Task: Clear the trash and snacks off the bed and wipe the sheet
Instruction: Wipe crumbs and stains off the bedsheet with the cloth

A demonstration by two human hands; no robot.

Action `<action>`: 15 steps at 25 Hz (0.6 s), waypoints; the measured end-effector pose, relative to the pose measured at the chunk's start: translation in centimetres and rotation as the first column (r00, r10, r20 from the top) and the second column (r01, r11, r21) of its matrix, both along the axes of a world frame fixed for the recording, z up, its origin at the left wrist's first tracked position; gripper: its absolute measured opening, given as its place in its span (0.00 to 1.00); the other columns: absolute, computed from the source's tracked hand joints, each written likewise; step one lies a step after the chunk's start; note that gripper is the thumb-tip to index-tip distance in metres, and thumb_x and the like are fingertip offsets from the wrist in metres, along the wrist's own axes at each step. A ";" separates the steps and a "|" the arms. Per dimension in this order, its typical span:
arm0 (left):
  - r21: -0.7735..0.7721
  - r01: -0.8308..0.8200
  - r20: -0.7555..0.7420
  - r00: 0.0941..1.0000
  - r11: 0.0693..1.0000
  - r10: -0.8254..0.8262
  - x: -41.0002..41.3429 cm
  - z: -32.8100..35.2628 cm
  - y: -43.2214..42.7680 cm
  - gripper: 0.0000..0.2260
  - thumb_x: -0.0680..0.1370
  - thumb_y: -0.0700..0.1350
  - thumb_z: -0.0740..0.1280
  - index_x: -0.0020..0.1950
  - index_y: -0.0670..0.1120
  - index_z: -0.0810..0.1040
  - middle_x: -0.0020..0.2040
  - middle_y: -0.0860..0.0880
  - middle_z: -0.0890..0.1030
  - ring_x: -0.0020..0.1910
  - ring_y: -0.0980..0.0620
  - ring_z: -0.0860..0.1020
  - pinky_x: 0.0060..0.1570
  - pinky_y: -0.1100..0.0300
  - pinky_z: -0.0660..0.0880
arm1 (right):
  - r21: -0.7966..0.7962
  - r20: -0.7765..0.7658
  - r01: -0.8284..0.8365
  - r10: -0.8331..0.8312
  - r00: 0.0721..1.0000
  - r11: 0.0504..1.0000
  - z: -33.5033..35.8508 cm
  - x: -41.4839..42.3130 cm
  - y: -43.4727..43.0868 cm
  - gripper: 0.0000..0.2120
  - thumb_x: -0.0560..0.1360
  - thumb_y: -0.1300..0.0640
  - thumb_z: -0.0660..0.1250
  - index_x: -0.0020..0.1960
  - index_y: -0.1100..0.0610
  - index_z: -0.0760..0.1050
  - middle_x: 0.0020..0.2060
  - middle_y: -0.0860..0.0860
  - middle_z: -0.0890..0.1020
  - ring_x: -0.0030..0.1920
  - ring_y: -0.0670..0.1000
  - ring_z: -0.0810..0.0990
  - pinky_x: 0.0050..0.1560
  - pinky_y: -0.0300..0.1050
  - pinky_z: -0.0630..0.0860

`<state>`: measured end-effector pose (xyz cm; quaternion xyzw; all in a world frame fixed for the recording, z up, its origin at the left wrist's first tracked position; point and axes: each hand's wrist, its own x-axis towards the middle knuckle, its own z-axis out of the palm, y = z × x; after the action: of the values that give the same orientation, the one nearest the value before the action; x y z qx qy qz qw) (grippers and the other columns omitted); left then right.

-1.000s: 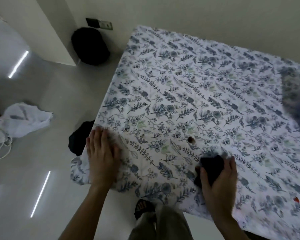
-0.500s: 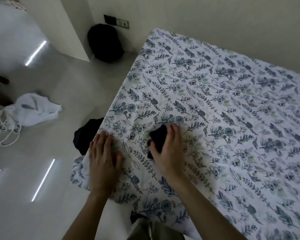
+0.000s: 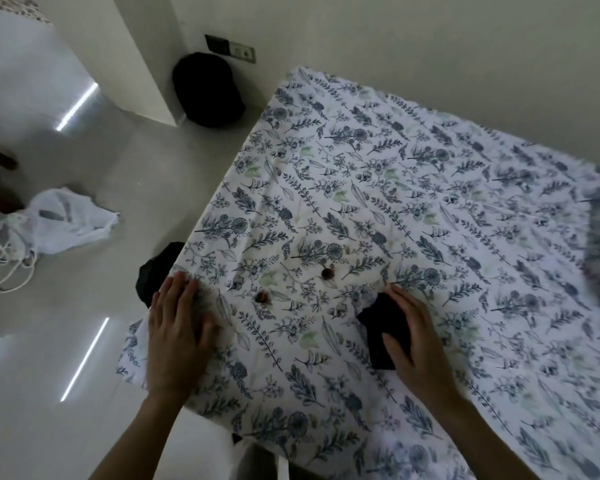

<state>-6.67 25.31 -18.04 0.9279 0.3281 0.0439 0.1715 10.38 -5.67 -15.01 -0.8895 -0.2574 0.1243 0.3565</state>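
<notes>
A white bed sheet with a blue and green leaf print covers the bed. My left hand lies flat, fingers apart, on the sheet's near left corner. My right hand presses a dark cloth onto the sheet near the front edge. Two small brown crumbs lie on the sheet between my hands: one crumb close to my left hand, the other crumb a little farther back.
On the glossy floor to the left lie a white plastic bag and a coiled white cord. A black bag stands against the wall beside the bed's far corner. A dark item lies on the floor at the bed's edge.
My right hand slid the dark cloth left towards my left hand, then back right to the front edge. Two brown crumbs now show between the hands. My left hand stayed put.
</notes>
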 end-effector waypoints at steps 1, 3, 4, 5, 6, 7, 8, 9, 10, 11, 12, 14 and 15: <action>-0.003 -0.002 -0.002 1.000 1.000 0.002 0.0 -0.1 0.0 0.31 0.76 0.58 0.54 0.76 0.45 0.60 0.78 0.44 0.59 0.78 0.46 0.54 0.76 0.45 0.53 | -0.030 0.033 0.058 -0.057 0.998 0.998 -0.1 0.3 -0.1 0.27 0.76 0.46 0.57 0.72 0.56 0.62 0.71 0.52 0.64 0.70 0.49 0.65 0.66 0.41 0.67; -0.019 -0.008 -0.008 1.000 1.000 0.008 -0.1 -0.2 0.1 0.31 0.76 0.58 0.54 0.76 0.45 0.59 0.78 0.44 0.59 0.78 0.46 0.53 0.76 0.45 0.53 | -0.107 0.118 0.238 -0.226 0.967 0.965 -0.3 1.1 1.0 0.27 0.76 0.48 0.59 0.72 0.59 0.62 0.70 0.57 0.64 0.67 0.54 0.67 0.62 0.48 0.72; -0.023 -0.005 -0.006 1.000 1.000 0.005 -0.1 -0.2 0.2 0.31 0.76 0.58 0.54 0.76 0.45 0.59 0.78 0.44 0.58 0.78 0.45 0.52 0.76 0.44 0.53 | -0.156 0.167 0.316 -0.290 0.942 0.936 -0.5 1.7 2.0 0.27 0.77 0.50 0.60 0.71 0.60 0.61 0.69 0.58 0.65 0.67 0.57 0.67 0.61 0.52 0.74; -0.021 0.002 -0.006 1.000 1.000 -0.002 -0.2 -0.3 0.2 0.31 0.76 0.57 0.54 0.76 0.45 0.59 0.78 0.44 0.58 0.78 0.45 0.52 0.76 0.45 0.53 | -0.205 0.204 0.374 -0.334 0.920 0.904 -0.6 2.2 3.3 0.26 0.77 0.51 0.61 0.71 0.61 0.61 0.69 0.60 0.66 0.67 0.58 0.67 0.61 0.55 0.74; -0.015 0.011 -0.008 1.000 1.000 -0.011 -0.2 -0.3 0.3 0.30 0.76 0.56 0.54 0.76 0.44 0.59 0.78 0.43 0.58 0.78 0.46 0.51 0.77 0.45 0.52 | -0.245 0.223 0.413 -0.363 0.904 0.877 -0.8 2.7 4.8 0.26 0.77 0.51 0.61 0.71 0.61 0.61 0.68 0.60 0.66 0.67 0.60 0.67 0.61 0.58 0.74; -0.013 0.021 -0.009 1.000 1.000 -0.021 -0.4 -0.3 0.4 0.30 0.77 0.55 0.55 0.76 0.44 0.59 0.78 0.43 0.58 0.78 0.46 0.51 0.77 0.46 0.51 | -0.275 0.227 0.428 -0.374 0.899 0.861 -0.9 3.0 6.5 0.26 0.77 0.51 0.61 0.71 0.62 0.61 0.67 0.61 0.67 0.66 0.61 0.66 0.62 0.59 0.73; -0.018 0.030 -0.001 1.000 0.999 -0.030 -0.4 -0.3 0.4 0.29 0.77 0.54 0.55 0.76 0.43 0.59 0.78 0.43 0.58 0.78 0.46 0.51 0.77 0.48 0.50 | -0.298 0.226 0.424 -0.369 0.902 0.855 -0.9 3.2 8.0 0.27 0.77 0.51 0.60 0.71 0.62 0.61 0.67 0.61 0.67 0.66 0.61 0.66 0.63 0.58 0.72; -0.031 0.039 0.011 0.999 0.999 -0.038 -0.3 -0.3 0.4 0.29 0.77 0.54 0.54 0.76 0.43 0.59 0.78 0.43 0.58 0.78 0.46 0.51 0.77 0.48 0.49 | -0.316 0.228 0.409 -0.350 0.909 0.856 -0.9 3.1 9.5 0.27 0.77 0.50 0.60 0.71 0.62 0.60 0.67 0.60 0.68 0.66 0.60 0.66 0.64 0.57 0.70; -0.050 0.047 0.017 0.999 0.998 -0.046 -0.4 -0.3 0.6 0.29 0.78 0.54 0.54 0.76 0.42 0.60 0.78 0.43 0.58 0.78 0.45 0.52 0.77 0.48 0.50 | -0.326 0.236 0.384 -0.319 0.918 0.864 -0.8 2.7 11.2 0.26 0.77 0.50 0.59 0.71 0.62 0.60 0.67 0.60 0.68 0.66 0.60 0.66 0.65 0.55 0.69; -0.068 0.058 0.019 0.998 0.996 -0.057 -0.5 -0.3 0.9 0.29 0.78 0.54 0.53 0.75 0.41 0.61 0.77 0.42 0.59 0.78 0.45 0.53 0.77 0.48 0.51 | -0.327 0.243 0.346 -0.275 0.930 0.879 -0.7 1.9 12.9 0.26 0.77 0.50 0.59 0.71 0.61 0.60 0.67 0.59 0.68 0.66 0.58 0.66 0.66 0.53 0.69; -0.076 0.085 0.024 0.996 0.993 -0.083 -0.7 -0.3 1.5 0.28 0.78 0.54 0.53 0.75 0.41 0.61 0.77 0.42 0.60 0.78 0.44 0.55 0.76 0.47 0.53 | -0.321 0.248 0.295 -0.221 0.943 0.900 -0.5 0.9 14.7 0.26 0.77 0.50 0.59 0.72 0.60 0.60 0.68 0.58 0.67 0.67 0.57 0.66 0.66 0.52 0.69; -0.053 0.193 0.029 0.981 0.980 -0.192 -1.6 -0.5 2.7 0.28 0.79 0.53 0.54 0.75 0.40 0.62 0.77 0.41 0.61 0.77 0.43 0.56 0.76 0.48 0.54 | -0.292 0.224 0.189 -0.125 0.966 0.938 -0.4 -1.8 18.1 0.27 0.77 0.49 0.59 0.72 0.60 0.59 0.69 0.57 0.66 0.68 0.55 0.65 0.67 0.50 0.68; -0.037 0.260 0.035 0.965 0.965 -0.259 -2.1 -0.6 3.4 0.27 0.79 0.53 0.54 0.75 0.40 0.62 0.77 0.41 0.61 0.77 0.44 0.56 0.76 0.50 0.54 | -0.275 0.208 0.151 -0.095 0.974 0.949 -0.4 -3.1 19.6 0.28 0.77 0.49 0.58 0.72 0.60 0.59 0.69 0.56 0.66 0.69 0.54 0.64 0.68 0.48 0.66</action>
<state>-8.77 28.73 -18.60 0.9584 0.2020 0.0282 0.1995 7.24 13.96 -15.38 -0.9542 -0.2133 0.0516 0.2031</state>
